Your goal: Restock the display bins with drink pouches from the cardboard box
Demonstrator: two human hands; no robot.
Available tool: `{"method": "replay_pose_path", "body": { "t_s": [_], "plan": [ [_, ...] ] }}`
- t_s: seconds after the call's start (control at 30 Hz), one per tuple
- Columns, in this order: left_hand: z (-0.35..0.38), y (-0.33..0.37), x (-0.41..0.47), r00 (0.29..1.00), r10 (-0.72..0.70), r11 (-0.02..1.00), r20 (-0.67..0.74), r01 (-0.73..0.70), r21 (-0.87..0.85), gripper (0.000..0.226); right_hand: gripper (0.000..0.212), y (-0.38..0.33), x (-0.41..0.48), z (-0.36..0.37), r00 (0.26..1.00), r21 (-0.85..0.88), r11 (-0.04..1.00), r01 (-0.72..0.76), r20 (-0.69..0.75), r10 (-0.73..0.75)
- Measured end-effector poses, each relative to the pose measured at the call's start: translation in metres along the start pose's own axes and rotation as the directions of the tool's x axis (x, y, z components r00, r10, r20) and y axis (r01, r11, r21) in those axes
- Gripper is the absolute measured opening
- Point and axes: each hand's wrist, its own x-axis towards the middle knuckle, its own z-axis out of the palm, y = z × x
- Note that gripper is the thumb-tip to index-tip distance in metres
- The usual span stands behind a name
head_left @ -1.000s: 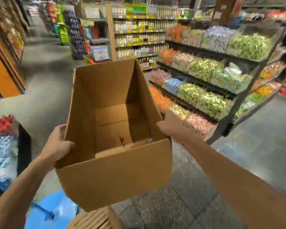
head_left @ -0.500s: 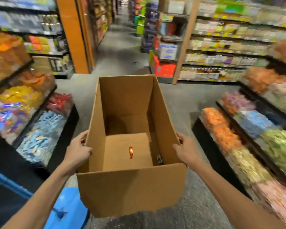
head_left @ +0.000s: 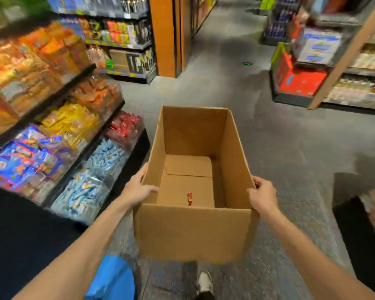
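In the head view we carry the cardboard box (head_left: 195,232) at lower centre, its long axis pointing away from us. Our left hand (head_left: 136,190) grips its left rim and our right hand (head_left: 263,197) its right. One small red packet (head_left: 189,198) lies inside, midway between them. The display bins (head_left: 74,204) lie at frame left, with open aisle floor (head_left: 290,137) ahead.

Grey speckled floor (head_left: 290,148) runs into a far aisle. An orange pillar (head_left: 161,35) stands far left of centre. At far right, a red carton (head_left: 301,80) sits under white boxes (head_left: 318,46), beside bottle shelves (head_left: 364,89). A blurred blue object (head_left: 113,280) lies near left.
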Motion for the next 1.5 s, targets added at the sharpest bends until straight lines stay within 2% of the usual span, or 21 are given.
{"method": "replay_pose_path", "body": {
  "t_s": [0.07, 0.2, 0.33, 0.5, 0.67, 0.83, 1.07, 1.2, 1.3, 1.37, 1.5],
  "plan": [
    [-0.004, 0.024, 0.048, 0.999, -0.031, 0.999, -0.038, 0.033, 0.033, 0.090, 0.042, -0.027, 0.046, 0.011, 1.000, -0.015, 1.000, -0.016, 0.017, 0.016],
    [-0.013, 0.058, 0.131, 0.977, -0.009, 1.000, -0.214, 0.011, 0.007, 0.077, 0.042, -0.077, 0.130, 0.033, 1.000, -0.017, 1.000, -0.004, 0.024, 0.005],
    [-0.032, 0.089, 0.255, 0.941, -0.072, 0.997, -0.330, 0.072, -0.013, 0.058, 0.045, -0.128, 0.235, 0.083, 0.999, -0.046, 0.999, 0.007, 0.036, -0.006],
    [-0.056, 0.109, 0.445, 0.932, -0.031, 0.999, -0.362, 0.035, 0.004, 0.046, 0.044, -0.189, 0.385, 0.172, 0.999, -0.081, 0.997, -0.020, -0.031, 0.018],
    [-0.055, 0.097, 0.644, 0.960, -0.048, 0.999, -0.275, 0.052, 0.005, 0.049, 0.043, -0.220, 0.535, 0.261, 0.996, -0.139, 0.989, -0.049, -0.084, 0.038],
    [-0.019, 0.045, 0.795, 0.938, -0.021, 0.997, -0.345, 0.044, 0.060, 0.050, 0.043, -0.184, 0.661, 0.364, 0.996, -0.183, 0.981, -0.066, -0.068, 0.055],
    [0.060, -0.084, 0.959, 0.938, 0.004, 0.997, -0.346, 0.023, 0.071, 0.044, 0.042, -0.059, 0.767, 0.515, 0.994, -0.169, 0.980, -0.108, -0.050, 0.101],
    [0.092, -0.145, 0.989, 0.931, 0.077, 0.990, -0.356, -0.028, 0.140, 0.048, 0.040, 0.001, 0.783, 0.568, 0.992, -0.200, 0.972, -0.126, -0.031, 0.123],
    [0.100, -0.174, 0.998, 0.910, 0.144, 0.980, -0.389, -0.075, 0.186, 0.048, 0.038, 0.017, 0.787, 0.591, 0.996, -0.255, 0.963, -0.089, -0.005, 0.090],
    [0.101, -0.185, 1.000, 0.902, 0.142, 0.973, -0.407, -0.052, 0.224, 0.045, 0.040, 0.025, 0.788, 0.600, 0.999, -0.267, 0.963, -0.048, -0.006, 0.048],
    [0.098, -0.176, 0.999, 0.919, 0.067, 0.987, -0.388, -0.003, 0.162, 0.047, 0.044, 0.017, 0.788, 0.597, 0.999, -0.315, 0.948, -0.050, -0.014, 0.048]
  ]
}}
